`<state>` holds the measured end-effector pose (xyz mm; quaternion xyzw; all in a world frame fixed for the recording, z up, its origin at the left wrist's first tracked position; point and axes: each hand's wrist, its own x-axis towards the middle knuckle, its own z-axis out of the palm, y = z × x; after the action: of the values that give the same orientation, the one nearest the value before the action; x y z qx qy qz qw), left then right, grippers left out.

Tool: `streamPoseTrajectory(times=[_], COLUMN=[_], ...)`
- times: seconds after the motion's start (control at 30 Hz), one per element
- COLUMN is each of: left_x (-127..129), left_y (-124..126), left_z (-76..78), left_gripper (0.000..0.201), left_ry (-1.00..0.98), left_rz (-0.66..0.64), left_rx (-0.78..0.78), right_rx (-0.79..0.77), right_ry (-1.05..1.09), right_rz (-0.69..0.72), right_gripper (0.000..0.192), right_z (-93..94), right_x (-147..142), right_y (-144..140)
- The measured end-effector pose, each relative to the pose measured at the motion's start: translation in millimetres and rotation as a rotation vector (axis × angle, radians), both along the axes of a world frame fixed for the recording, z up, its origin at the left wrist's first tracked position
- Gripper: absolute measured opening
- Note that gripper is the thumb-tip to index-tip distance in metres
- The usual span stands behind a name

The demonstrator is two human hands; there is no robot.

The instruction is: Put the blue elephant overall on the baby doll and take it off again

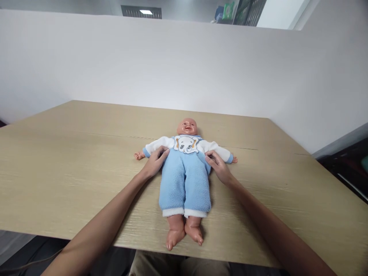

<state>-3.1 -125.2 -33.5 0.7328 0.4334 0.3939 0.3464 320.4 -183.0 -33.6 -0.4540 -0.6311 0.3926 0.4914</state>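
The baby doll [185, 172] lies on its back in the middle of the wooden table [71, 161], feet toward me. My left hand [155, 161] pinches the fleece at its waist on one side, my right hand [219, 165] does the same on the other. It looks light and floppy (soft body, hard plastic head and feet), so I judge the fabric at the waist the best hold.

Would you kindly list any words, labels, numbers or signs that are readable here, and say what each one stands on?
None can be read.
The doll has an elephant picture on its bib, with no lettering.
The green packet on the far shelf is too small and blurred to read.
The left hand and right hand rest at the doll's sides.
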Motion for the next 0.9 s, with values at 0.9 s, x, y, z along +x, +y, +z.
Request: streamPoseTrajectory(times=[0.9], left_x=[-1], left_y=[7], left_z=[-3.4], left_gripper=[0.037], left_ry=[-0.088], left_rz=[-0.027], left_rx=[-0.021], right_rx=[-0.15], right_ry=[0.326], right_rz=[-0.029], right_gripper=[0.032], right_z=[8.0], right_x=[-5], right_y=[0])
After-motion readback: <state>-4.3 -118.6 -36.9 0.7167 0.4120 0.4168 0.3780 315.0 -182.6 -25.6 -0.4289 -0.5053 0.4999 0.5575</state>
